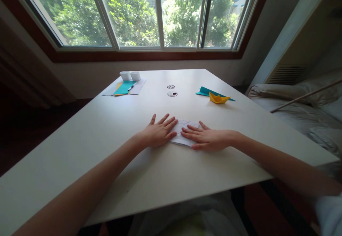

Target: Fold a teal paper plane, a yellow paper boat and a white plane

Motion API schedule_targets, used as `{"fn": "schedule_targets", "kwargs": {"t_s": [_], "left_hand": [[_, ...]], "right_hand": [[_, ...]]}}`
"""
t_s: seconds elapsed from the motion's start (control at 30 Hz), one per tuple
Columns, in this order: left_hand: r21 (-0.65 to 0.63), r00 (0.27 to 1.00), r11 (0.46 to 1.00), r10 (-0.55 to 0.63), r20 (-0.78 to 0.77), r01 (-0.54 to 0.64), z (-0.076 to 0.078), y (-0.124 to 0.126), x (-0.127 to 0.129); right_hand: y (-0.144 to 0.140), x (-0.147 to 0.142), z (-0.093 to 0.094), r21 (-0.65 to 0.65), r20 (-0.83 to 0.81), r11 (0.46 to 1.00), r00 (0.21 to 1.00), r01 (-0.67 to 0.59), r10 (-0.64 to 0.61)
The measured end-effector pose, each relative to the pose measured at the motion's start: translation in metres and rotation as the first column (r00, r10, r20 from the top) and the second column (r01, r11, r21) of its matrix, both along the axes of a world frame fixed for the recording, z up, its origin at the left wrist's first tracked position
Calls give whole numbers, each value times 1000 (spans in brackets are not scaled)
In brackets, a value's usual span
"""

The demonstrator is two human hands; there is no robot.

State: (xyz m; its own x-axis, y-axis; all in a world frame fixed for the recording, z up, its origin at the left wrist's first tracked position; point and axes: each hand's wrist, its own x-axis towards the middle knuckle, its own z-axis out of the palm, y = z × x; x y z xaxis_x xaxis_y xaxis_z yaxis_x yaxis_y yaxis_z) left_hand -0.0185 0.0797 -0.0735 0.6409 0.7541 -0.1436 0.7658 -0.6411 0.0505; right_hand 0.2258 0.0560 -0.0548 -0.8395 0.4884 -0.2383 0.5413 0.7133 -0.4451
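Observation:
A folded sheet of white paper (184, 124) lies flat on the white table (128, 189), with crease lines showing on its top. My left hand (159, 131) rests on its left edge, palm down with the fingers spread. From the other side my right hand (205, 136) presses on the paper's right part, its fingers also stretched out and apart. Both hands cover portions of the paper, so its full outline is hidden.
At the back right stand a yellow paper boat (219, 98) and a teal paper plane (204, 91). Teal sheets (125, 87), a pen (131, 87) and white paper boxes (135, 75) sit at the back left. Two round discs (172, 94) lie mid-table. A window is beyond.

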Motion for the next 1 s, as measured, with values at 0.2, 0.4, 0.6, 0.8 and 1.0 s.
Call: {"fn": "schedule_targets", "kwargs": {"t_s": [0.2,0.4,0.6,0.8,1.0], "left_hand": [[-2,999,1000,31,-31,-31,4,2,-3],[-37,994,994,101,-43,-102,8,4,-8],[-2,996,996,88,-30,-88,6,6,-11],[35,998,997,69,6,-70,0,8,-14],[88,998,994,59,27,-61,-3,8,-15]], "right_hand": [[-3,-1,1,27,-59,1000,998,-9,11],[-10,0,-1,-47,-74,989,988,-137,133],[-10,7,3,-136,-86,965,973,-223,213],[-13,12,16,-290,-110,935,978,-203,179],[-4,18,31,-326,-196,929,974,-174,114]]}}
